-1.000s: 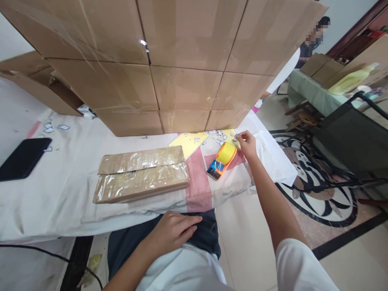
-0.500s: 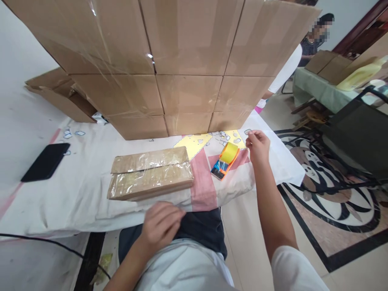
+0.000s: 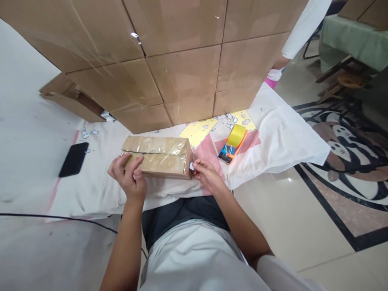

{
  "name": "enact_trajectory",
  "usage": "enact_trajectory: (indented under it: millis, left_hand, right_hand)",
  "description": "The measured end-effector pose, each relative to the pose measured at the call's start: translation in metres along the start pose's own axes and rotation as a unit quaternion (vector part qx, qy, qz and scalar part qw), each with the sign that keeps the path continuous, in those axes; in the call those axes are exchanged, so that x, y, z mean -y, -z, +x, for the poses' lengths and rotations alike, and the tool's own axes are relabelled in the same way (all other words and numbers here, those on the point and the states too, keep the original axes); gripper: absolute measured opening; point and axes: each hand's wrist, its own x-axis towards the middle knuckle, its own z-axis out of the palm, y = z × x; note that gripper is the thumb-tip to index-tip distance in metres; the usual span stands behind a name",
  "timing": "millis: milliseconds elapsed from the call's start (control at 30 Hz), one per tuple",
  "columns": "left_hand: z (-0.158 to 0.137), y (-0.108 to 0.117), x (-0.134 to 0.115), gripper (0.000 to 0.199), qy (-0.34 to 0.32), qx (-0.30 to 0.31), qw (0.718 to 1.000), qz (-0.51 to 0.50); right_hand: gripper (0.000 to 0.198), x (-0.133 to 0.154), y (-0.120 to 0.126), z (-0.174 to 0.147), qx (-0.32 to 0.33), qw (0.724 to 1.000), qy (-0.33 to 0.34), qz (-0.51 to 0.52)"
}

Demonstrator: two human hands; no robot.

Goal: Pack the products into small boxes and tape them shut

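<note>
A flat cardboard box (image 3: 160, 155) wrapped in clear tape lies on the white cloth (image 3: 100, 190) in front of me. My left hand (image 3: 129, 178) grips its near left corner. My right hand (image 3: 204, 173) pinches a small white sticker (image 3: 191, 166) against the box's right end. An orange tape dispenser with a yellow roll (image 3: 233, 143) lies to the right of the box, near a yellow sticker sheet (image 3: 198, 131) and several loose stickers (image 3: 232, 119).
A wall of stacked cardboard boxes (image 3: 169, 60) rises behind the flat box. A black phone (image 3: 73, 159) lies at the left, an open carton (image 3: 72, 99) beyond it. A person in white (image 3: 303, 24) stands at the right, by a green-covered table (image 3: 354, 40). A black cable (image 3: 60, 218) crosses below.
My right hand picked a sticker from near the yellow sheet and brought it to the box's right end. My left hand rose from my lap and took hold of the box. The view tilted down.
</note>
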Motion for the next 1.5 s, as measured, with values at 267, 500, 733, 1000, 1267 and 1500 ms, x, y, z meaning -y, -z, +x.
enact_trajectory:
  millis: [267,500,733,1000,1267,1500]
  left_hand:
    - [-0.001,0.001,0.003,0.062,0.015,0.010,1.000,0.003]
    - [-0.004,0.003,0.009,0.057,0.001,0.023,1.000,-0.019]
    - [-0.003,0.008,0.012,0.047,-0.033,0.042,0.998,-0.016]
    - [-0.005,0.006,0.011,0.045,-0.018,0.041,0.999,-0.024]
    - [-0.005,0.008,0.010,0.043,-0.013,0.045,0.998,-0.049]
    - [-0.005,0.010,-0.001,0.042,0.032,0.029,0.997,-0.071]
  right_hand:
    - [0.043,-0.003,-0.004,0.010,-0.016,0.995,0.061,-0.072]
    - [0.029,-0.020,-0.004,0.008,-0.118,0.951,0.236,-0.164]
    - [0.047,-0.033,0.006,-0.005,-0.024,0.947,0.223,-0.230]
    - [0.058,-0.033,0.012,-0.003,0.016,0.938,0.224,-0.265]
    - [0.057,-0.032,0.015,-0.018,0.041,0.904,0.247,-0.345]
    - [0.058,-0.036,0.010,-0.022,0.049,0.916,0.231,-0.325]
